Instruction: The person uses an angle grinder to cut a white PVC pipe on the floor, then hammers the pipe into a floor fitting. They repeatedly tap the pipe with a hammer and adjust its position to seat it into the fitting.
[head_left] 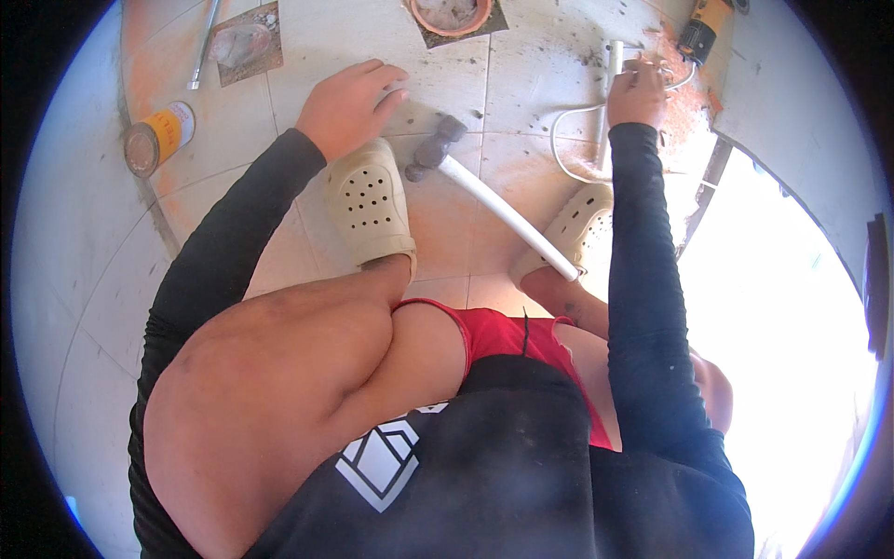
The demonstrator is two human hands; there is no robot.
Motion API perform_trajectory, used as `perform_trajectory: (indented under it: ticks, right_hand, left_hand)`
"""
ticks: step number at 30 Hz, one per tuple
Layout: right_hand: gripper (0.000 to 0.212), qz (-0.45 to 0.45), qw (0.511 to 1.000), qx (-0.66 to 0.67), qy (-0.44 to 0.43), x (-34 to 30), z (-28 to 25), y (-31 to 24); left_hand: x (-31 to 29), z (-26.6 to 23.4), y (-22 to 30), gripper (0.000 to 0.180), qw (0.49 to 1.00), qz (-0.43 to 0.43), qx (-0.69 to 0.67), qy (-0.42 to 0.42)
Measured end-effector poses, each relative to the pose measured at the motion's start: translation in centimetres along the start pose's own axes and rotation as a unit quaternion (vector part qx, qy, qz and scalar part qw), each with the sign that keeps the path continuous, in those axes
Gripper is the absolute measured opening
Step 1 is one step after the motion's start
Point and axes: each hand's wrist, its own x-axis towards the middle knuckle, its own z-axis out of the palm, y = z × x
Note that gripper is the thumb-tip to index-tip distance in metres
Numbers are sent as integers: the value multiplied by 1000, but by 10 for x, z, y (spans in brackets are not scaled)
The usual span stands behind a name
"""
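Observation:
My left hand (354, 107) hovers over the tiles just beyond my left clog, fingers stretched out and holding nothing. To its right lies a hammer (503, 219) with a dark, dusty head and a long white handle, whose end reaches my right clog. Farther right, my right hand (637, 95) has its fingers curled down beside a slim white bar (603, 144). What it grips, if anything, is hidden under the fingers. A thin white cord (557, 140) loops on the floor around that spot.
A yellow and black power tool (706, 33) lies at the far right amid orange rubble. At far left are a yellow can (160, 140), a metal rod (203, 47) and a square tile cutout (247, 45). An orange round rim (484, 20) sits in another cutout. My clogs (368, 205) flank the hammer.

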Motion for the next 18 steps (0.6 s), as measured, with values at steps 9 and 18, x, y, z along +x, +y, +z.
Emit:
perform_trajectory:
  ticks: [9,18]
  right_hand:
    - [45,84,995,-7,-44,20,-4,-24]
    - [56,-88,953,275,-92,26,-13,-113]
  left_hand:
    - [-3,2,1,26,1000,-17,-3,-4]
    - [3,7,9,26,1000,8,-21,1]
